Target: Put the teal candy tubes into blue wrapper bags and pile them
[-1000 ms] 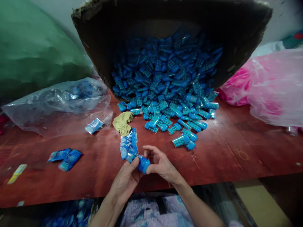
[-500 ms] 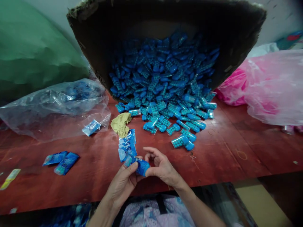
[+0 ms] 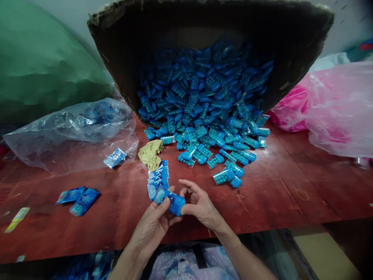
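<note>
A blue printed packet (image 3: 175, 203) is pinched in my left hand (image 3: 154, 218), with the thumb on top and the fingers beneath. It looks filled at its left end; what is inside is partly hidden. My right hand (image 3: 202, 206) is at the packet's right end, the thumb touching the edge and the other fingers raised apart from it. Just beyond my left hand lies an overlapping row of flat blue sachets (image 3: 159, 175). Two filled blue packets (image 3: 84, 202) rest on the table to the left.
A cardboard box (image 3: 113, 66) on its side spills small clear blue-capped bottles of beads (image 3: 201, 151) onto the red table (image 3: 276, 186). A yellowish cloth (image 3: 150, 154), a clear plastic bag (image 3: 58, 144) and a green sack (image 3: 43, 58) are left; pink bags (image 3: 340, 105) are right.
The view has shifted slightly, so everything sits a little further right. My hands stay on the blue packet almost unchanged, with the packet turned slightly.
</note>
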Motion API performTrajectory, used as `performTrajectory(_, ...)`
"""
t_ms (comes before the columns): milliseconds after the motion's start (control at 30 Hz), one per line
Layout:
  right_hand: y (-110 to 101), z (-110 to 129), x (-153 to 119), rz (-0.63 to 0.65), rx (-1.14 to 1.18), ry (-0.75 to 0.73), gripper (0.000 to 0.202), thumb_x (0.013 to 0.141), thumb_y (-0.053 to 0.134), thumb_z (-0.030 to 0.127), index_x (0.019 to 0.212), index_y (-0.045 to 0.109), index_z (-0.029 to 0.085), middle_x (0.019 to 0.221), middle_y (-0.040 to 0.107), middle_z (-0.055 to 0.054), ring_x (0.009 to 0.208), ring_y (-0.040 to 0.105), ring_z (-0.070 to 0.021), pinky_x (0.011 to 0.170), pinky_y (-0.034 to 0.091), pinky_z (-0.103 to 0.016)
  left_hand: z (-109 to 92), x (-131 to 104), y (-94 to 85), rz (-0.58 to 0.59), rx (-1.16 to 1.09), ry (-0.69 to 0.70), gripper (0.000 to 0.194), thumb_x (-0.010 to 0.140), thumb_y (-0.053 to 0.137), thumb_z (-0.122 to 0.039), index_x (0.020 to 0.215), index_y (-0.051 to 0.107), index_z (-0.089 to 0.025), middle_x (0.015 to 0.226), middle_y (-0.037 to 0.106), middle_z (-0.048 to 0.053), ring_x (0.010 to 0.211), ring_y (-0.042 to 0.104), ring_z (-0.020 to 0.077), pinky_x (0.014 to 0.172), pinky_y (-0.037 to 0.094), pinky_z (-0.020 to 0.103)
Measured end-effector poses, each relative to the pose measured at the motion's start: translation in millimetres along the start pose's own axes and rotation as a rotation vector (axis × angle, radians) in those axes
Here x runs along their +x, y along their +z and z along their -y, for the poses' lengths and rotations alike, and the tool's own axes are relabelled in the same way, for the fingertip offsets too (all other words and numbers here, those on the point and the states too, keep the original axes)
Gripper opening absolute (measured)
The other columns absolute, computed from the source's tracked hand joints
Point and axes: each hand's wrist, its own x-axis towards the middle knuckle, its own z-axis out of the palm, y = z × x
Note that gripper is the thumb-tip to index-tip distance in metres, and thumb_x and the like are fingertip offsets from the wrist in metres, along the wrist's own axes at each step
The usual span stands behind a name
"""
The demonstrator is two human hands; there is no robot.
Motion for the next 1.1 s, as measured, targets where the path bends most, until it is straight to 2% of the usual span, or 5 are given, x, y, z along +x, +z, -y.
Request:
performTrajectory(267,11,-11,-5,-0.114,-0.113,-0.055,0.049,0.059,0.071,0.016,0.106,0.057,0.025,0.082,0.053,0.001,0.078,0.049,-0.0135,0.068,0.044,-0.024,3,8,6.0,-0.125,-0.022,0.152,0.019,0.063,0.069,-0.025,0.077,0.062,-0.015,0.060,0.063,-0.003,0.055,0.058,0.0093,0.056,0.048,0.020)
performTrajectory(567,9,-14,-5,-0.152,-0.156,-0.041,0.044,0.066,0.065,0.015,0.108,0.054,0.025,0.087,0.055,0.001,0.080,0.052,-0.0138,0.073,0.044,-0.026,3,8,5.7,-0.078,0.085,0.148,0.021,0.064,0.068,-0.025,0.082,0.062,-0.015,0.069,0.067,0.002,0.063,0.061,0.0140,0.060,0.049,0.027)
performTrajectory(733,12,-8,-4,-0.130,-0.184,-0.005,0.039,0.068,0.061,0.014,0.106,0.055,0.023,0.096,0.059,-0.002,0.086,0.054,-0.0160,0.077,0.043,-0.029,-19,10,-8.2,-0.120,0.490,0.275,0.037,0.072,0.053,-0.047,0.080,0.065,-0.013,0.066,0.066,0.006,0.071,0.061,0.0205,0.068,0.047,0.031)
performTrajectory(933,10,-4,1,-0.161,-0.033,0.040,0.036,0.063,0.066,0.018,0.098,0.057,0.019,0.091,0.060,-0.002,0.076,0.054,-0.0134,0.063,0.044,-0.025,-84,81,-22.1,-0.543,1.402,0.921,0.058,0.063,0.063,-0.043,0.113,0.054,-0.017,0.110,0.059,0.012,0.107,0.048,0.0306,0.091,0.034,0.044)
performTrajectory(1100,11,-3,-2,-0.165,-0.020,0.024,0.030,0.063,0.068,0.022,0.092,0.059,0.019,0.081,0.060,0.000,0.068,0.053,-0.0117,0.059,0.042,-0.024,-90,140,-23.4,-0.592,1.534,0.955,0.028,0.077,0.046,-0.033,0.091,0.065,-0.018,0.110,0.061,0.011,0.111,0.044,0.0270,0.095,0.030,0.044)
